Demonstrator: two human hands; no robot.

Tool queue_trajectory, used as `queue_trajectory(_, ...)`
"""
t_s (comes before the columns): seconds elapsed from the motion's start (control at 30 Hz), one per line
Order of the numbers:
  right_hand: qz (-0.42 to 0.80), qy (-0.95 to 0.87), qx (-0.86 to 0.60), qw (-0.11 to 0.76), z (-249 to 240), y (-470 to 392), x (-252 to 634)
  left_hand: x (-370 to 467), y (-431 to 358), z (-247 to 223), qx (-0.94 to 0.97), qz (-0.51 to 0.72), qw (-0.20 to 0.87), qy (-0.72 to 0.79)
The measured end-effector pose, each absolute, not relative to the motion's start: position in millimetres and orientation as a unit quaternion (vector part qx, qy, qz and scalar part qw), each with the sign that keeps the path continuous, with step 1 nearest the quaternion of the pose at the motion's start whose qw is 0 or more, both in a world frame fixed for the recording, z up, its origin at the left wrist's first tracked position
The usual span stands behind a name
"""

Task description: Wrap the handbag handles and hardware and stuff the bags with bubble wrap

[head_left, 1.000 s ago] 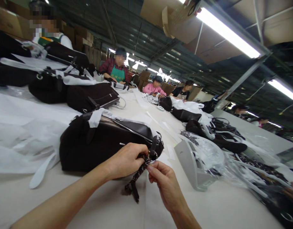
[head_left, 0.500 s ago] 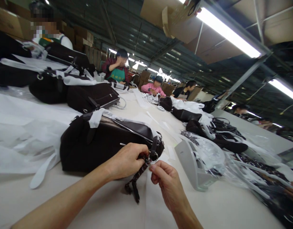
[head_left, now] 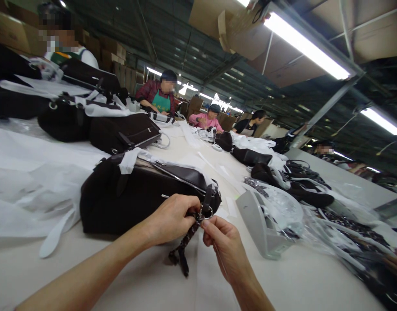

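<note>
A black handbag with an open zipper lies on the pale table, a white wrap on its handle. At its right end a metal ring hangs from a short strap. My left hand is closed on a dark braided strap just beside the ring; the strap's frayed ends hang below. Pinched in my right hand, right under the ring, is a thin pale strand that trails down across the palm.
A grey plastic bin with clear bags stands to the right. More black bags lie behind on the left, others along the right side. Several people work farther back, one in a green apron. A person's hand shows at the right edge.
My right hand has moved slightly up toward the ring, and the thin strand now shows below its fingers. The person in the green apron has lowered an arm from the face.
</note>
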State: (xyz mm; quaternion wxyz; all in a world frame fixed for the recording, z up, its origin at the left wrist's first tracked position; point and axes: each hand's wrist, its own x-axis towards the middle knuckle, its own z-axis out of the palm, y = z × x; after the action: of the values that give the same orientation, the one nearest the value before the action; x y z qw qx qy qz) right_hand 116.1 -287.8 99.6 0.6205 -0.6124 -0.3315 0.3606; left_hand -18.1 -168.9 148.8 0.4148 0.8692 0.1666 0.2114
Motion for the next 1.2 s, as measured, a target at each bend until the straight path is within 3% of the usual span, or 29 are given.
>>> queue_trajectory(0.33, 0.363, -0.339, -0.587, 0.639, 98.8, -283.6, 118.8, -18.0, -173.5, 153.0, 0.840, 0.208, 0.465, 0.187)
queue_trajectory(0.53, 0.371, -0.340, -0.575, 0.645, 102.0, -281.0, 114.6, -14.2, -176.9, 144.9, 0.883, 0.226, 0.347, 0.222)
queue_trajectory(0.67, 0.446, -0.362, -0.522, 0.630, 108.0, -289.5, 124.4, -12.1, -181.7, 144.4, 0.895, 0.245, 0.268, 0.259)
queue_trajectory(0.83, 0.571, -0.364, -0.376, 0.632, 113.7, -305.7, 154.2, -12.4, -178.1, 144.8, 0.843, 0.280, 0.385, 0.250)
queue_trajectory(0.93, 0.570, -0.331, -0.295, 0.692, 114.4, -310.9, 169.2, -11.9, -170.1, 140.9, 0.799, 0.255, 0.493, 0.232)
queue_trajectory(1.03, 0.541, -0.315, -0.302, 0.719, 114.2, -311.5, 175.7, -11.1, -167.3, 139.4, 0.783, 0.196, 0.552, 0.212)
queue_trajectory(1.2, 0.442, -0.374, -0.374, 0.724, 116.5, -305.9, 172.3, -13.9, -178.7, 147.3, 0.877, 0.283, 0.347, 0.175)
